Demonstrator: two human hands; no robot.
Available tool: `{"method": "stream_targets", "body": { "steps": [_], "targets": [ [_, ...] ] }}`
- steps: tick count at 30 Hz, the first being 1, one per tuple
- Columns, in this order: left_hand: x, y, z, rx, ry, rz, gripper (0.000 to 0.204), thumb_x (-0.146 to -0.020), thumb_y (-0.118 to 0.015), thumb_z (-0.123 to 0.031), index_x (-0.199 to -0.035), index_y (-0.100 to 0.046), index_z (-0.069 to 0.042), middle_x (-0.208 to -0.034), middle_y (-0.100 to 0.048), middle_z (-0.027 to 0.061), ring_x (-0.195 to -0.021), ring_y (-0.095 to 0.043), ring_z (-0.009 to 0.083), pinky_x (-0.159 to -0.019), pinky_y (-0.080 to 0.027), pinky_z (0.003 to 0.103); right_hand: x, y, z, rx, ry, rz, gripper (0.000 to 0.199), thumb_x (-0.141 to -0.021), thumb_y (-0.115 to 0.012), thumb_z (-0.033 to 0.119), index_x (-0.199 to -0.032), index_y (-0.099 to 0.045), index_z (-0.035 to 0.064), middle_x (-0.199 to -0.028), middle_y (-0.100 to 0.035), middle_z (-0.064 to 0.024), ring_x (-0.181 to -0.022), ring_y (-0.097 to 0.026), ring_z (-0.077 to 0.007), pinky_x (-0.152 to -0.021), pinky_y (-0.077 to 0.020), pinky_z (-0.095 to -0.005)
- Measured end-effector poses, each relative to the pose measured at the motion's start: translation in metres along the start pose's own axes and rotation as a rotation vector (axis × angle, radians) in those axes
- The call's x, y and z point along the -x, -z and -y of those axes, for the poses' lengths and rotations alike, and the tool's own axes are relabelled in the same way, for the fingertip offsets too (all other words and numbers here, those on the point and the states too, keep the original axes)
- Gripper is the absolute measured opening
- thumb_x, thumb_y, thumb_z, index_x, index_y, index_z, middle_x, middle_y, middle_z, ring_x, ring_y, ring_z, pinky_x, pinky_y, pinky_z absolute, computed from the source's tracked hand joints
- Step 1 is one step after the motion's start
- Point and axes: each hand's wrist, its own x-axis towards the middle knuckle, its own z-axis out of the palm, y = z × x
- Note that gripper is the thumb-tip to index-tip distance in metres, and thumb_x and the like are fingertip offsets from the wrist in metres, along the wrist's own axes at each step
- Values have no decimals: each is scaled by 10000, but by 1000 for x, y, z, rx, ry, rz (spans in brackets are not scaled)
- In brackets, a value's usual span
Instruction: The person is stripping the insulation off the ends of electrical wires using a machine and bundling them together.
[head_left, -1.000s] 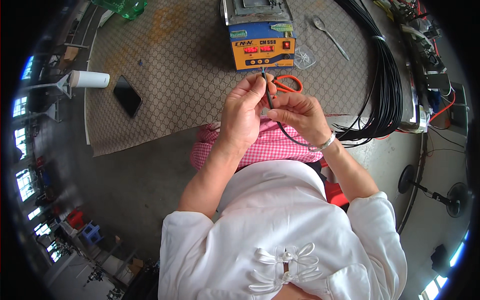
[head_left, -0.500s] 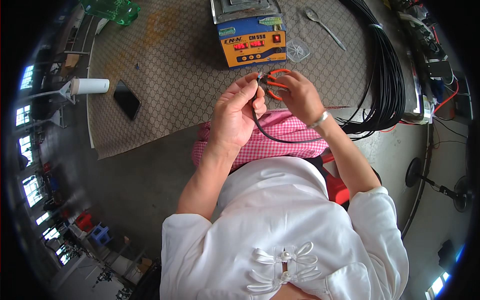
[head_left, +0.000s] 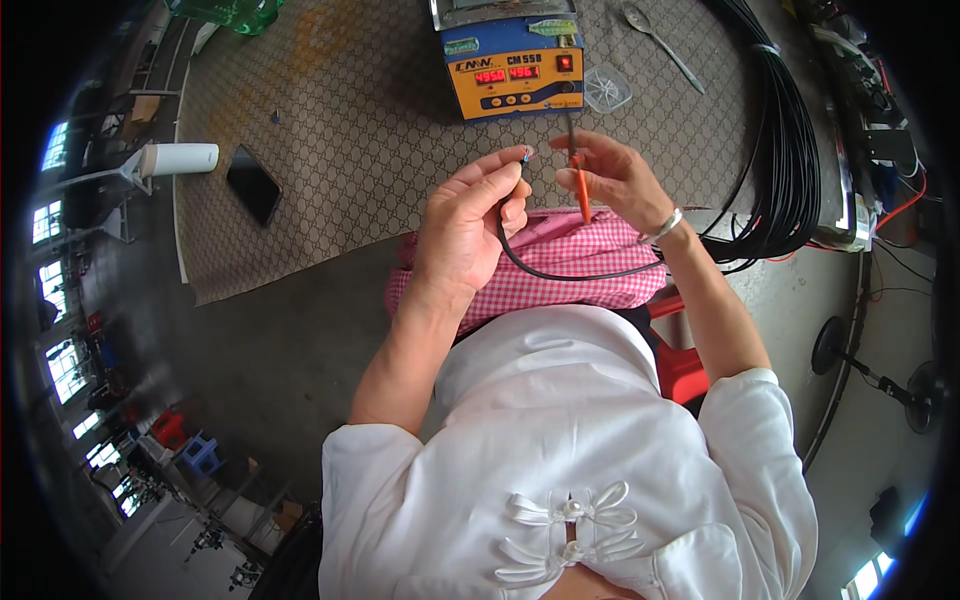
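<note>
My left hand (head_left: 468, 222) pinches the end of a thin black cable (head_left: 560, 272), its stripped tip held up between thumb and forefinger. The cable loops down across a pink checked cloth (head_left: 560, 262) on my lap. My right hand (head_left: 612, 178) grips orange-handled scissors (head_left: 577, 178), blades pointing up, just right of the cable tip and apart from it. Both hands hover in front of a blue and orange box with red digit displays (head_left: 512, 62) on the patterned mat (head_left: 350, 120).
A large coil of black cable (head_left: 790, 150) lies at the right. A black phone (head_left: 253, 184) and a white cylinder (head_left: 180, 158) rest at the mat's left. A metal spoon (head_left: 660, 40) and a clear plastic lid (head_left: 607, 88) lie beside the box. Red stool (head_left: 680, 365) under me.
My hands have drawn apart: the left has lifted the cable tip, and the right has moved rightward with the scissors, off the cable.
</note>
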Motion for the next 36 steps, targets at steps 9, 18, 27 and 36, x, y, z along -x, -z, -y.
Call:
{"method": "stream_targets", "body": {
  "steps": [9, 18, 27, 36],
  "targets": [
    [1, -1, -3, -93, 60, 5, 251, -859, -504, -62, -1082, -535, 50, -678, -511, 38, -564, -435, 83, -523, -340, 222, 13, 4, 39, 37, -108, 217, 389, -805, -637, 364, -1019, -638, 39, -584, -492, 38, -504, -430, -38, -464, -353, -183],
    [1, -1, -3, -114, 71, -27, 234, -845, -529, -61, -1052, -544, 48, -700, -539, 53, -567, -455, 89, -519, -357, 226, 12, 3, 50, 122, -166, 268, 335, -820, -636, 268, -1021, -625, 1, -667, -524, 29, -556, -426, -20, -495, -345, -169],
    [-1, 3, -1, -131, 76, -11, 231, -843, -531, -63, -1047, -548, 45, -700, -538, 47, -568, -457, 87, -523, -367, 228, 11, 4, 32, 131, 7, 266, 287, -833, -626, 247, -1004, -634, 18, -580, -473, 69, -482, -343, -4, -427, -274, -172],
    [-3, 6, -1, -117, 80, 39, 228, -852, -525, -69, -1048, -553, 44, -711, -533, 43, -596, -460, 86, -543, -365, 223, 13, 1, 42, 39, -136, 227, 267, -829, -629, 272, -883, -640, 11, -511, -422, 69, -449, -351, -18, -402, -266, -189]
  ]
}}
